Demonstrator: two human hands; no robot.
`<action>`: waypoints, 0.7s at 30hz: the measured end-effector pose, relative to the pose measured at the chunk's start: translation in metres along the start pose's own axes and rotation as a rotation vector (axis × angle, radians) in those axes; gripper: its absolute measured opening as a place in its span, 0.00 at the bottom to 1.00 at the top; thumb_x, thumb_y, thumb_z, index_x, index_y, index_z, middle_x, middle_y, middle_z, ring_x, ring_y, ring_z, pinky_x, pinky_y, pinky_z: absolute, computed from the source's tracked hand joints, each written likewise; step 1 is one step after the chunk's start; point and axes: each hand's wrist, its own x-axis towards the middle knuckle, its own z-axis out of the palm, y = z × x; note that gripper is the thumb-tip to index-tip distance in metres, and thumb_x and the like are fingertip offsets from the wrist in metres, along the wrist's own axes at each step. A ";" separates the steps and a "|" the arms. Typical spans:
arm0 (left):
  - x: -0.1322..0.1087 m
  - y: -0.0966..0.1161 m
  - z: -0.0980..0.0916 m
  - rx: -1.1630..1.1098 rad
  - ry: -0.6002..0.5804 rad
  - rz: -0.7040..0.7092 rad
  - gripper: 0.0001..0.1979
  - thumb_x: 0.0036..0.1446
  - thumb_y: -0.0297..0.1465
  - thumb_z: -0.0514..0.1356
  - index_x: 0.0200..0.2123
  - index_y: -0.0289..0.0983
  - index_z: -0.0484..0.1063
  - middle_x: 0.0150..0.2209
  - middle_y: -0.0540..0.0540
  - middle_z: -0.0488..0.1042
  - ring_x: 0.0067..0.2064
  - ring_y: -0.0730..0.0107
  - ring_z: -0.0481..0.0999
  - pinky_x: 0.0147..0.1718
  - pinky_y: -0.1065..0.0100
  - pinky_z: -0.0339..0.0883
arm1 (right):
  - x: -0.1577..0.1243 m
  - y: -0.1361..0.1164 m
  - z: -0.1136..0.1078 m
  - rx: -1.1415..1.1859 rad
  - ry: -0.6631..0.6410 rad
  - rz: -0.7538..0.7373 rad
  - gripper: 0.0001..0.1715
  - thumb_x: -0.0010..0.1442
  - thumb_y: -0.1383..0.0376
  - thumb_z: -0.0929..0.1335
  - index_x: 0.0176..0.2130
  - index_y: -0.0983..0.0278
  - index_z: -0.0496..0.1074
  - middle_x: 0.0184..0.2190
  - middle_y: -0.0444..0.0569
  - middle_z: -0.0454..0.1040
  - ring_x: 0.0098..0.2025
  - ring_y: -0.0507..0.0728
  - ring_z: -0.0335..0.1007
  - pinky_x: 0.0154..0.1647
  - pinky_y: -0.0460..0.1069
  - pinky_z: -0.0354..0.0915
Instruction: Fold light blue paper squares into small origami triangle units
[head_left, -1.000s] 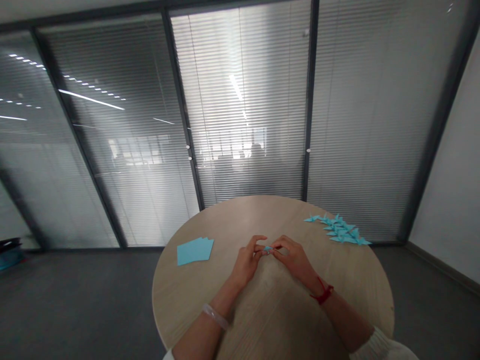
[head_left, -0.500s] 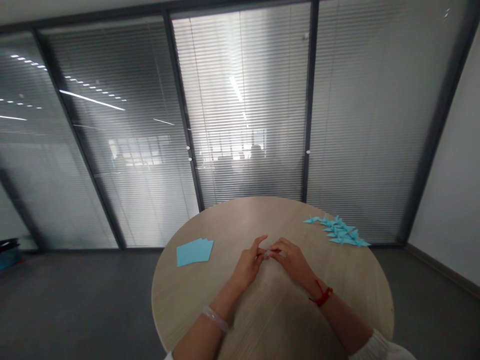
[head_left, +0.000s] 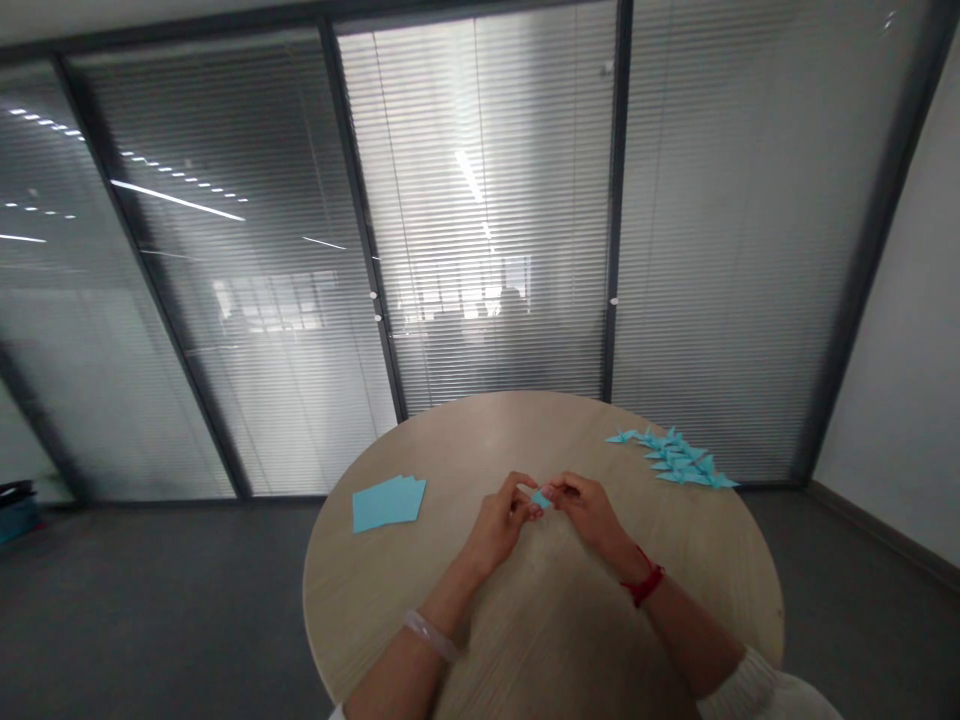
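A small folded piece of light blue paper (head_left: 541,498) is pinched between the fingertips of both hands, above the middle of a round pale wood table (head_left: 551,625). My left hand (head_left: 499,522) grips its left side, and my right hand (head_left: 583,508) grips its right side. Fingers hide much of the paper. To the left lies a stack of square blue paper sheets (head_left: 388,503). Neither hand touches it. A pile of several folded blue paper cranes (head_left: 679,460) lies at the far right of the table.
A translucent bangle (head_left: 430,636) circles my left wrist, and a red cord (head_left: 643,585) circles my right. Behind the table stands a glass partition with blinds (head_left: 487,230). Grey floor surrounds the table, and a dark bag (head_left: 19,512) sits at far left.
The blue paper shows more between my fingertips, and its folds have shifted slightly. My hands have moved a little apart. The sheets and cranes have not moved.
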 end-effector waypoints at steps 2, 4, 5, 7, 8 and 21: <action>-0.001 0.003 0.000 0.027 0.006 0.021 0.11 0.56 0.28 0.53 0.44 0.40 0.61 0.28 0.51 0.75 0.32 0.71 0.75 0.35 0.70 0.65 | 0.000 -0.002 0.000 0.028 0.006 0.015 0.19 0.54 0.51 0.66 0.29 0.65 0.74 0.23 0.46 0.74 0.26 0.54 0.67 0.28 0.46 0.62; -0.002 0.005 0.001 0.036 0.026 0.026 0.12 0.56 0.29 0.53 0.45 0.40 0.60 0.28 0.52 0.75 0.33 0.71 0.75 0.35 0.70 0.65 | 0.000 -0.002 -0.001 0.043 0.015 0.023 0.20 0.53 0.50 0.67 0.28 0.65 0.74 0.22 0.46 0.73 0.25 0.54 0.67 0.28 0.46 0.62; -0.002 0.006 0.001 0.036 0.040 0.022 0.14 0.55 0.29 0.54 0.46 0.40 0.60 0.28 0.52 0.75 0.32 0.71 0.75 0.35 0.70 0.65 | 0.000 -0.002 -0.002 0.048 0.020 0.026 0.21 0.53 0.50 0.67 0.28 0.65 0.74 0.21 0.46 0.73 0.25 0.54 0.67 0.28 0.46 0.62; -0.002 0.006 0.001 0.034 0.058 0.006 0.16 0.54 0.30 0.56 0.47 0.40 0.60 0.28 0.52 0.75 0.32 0.71 0.74 0.34 0.71 0.65 | 0.001 0.000 -0.003 0.055 0.031 0.033 0.21 0.52 0.49 0.67 0.28 0.65 0.74 0.21 0.46 0.72 0.25 0.54 0.68 0.28 0.46 0.63; -0.001 0.006 0.001 0.026 0.059 -0.005 0.17 0.53 0.30 0.56 0.47 0.40 0.60 0.28 0.52 0.75 0.31 0.71 0.74 0.34 0.71 0.65 | 0.001 0.001 -0.004 0.059 0.036 0.036 0.22 0.52 0.49 0.67 0.28 0.65 0.74 0.21 0.46 0.72 0.26 0.55 0.68 0.28 0.46 0.63; 0.000 0.006 -0.006 -0.016 0.130 -0.001 0.11 0.55 0.33 0.56 0.43 0.40 0.66 0.30 0.50 0.77 0.33 0.70 0.76 0.35 0.69 0.67 | 0.001 0.000 0.000 0.293 0.085 0.167 0.24 0.45 0.48 0.72 0.32 0.66 0.75 0.26 0.49 0.76 0.29 0.57 0.72 0.33 0.50 0.68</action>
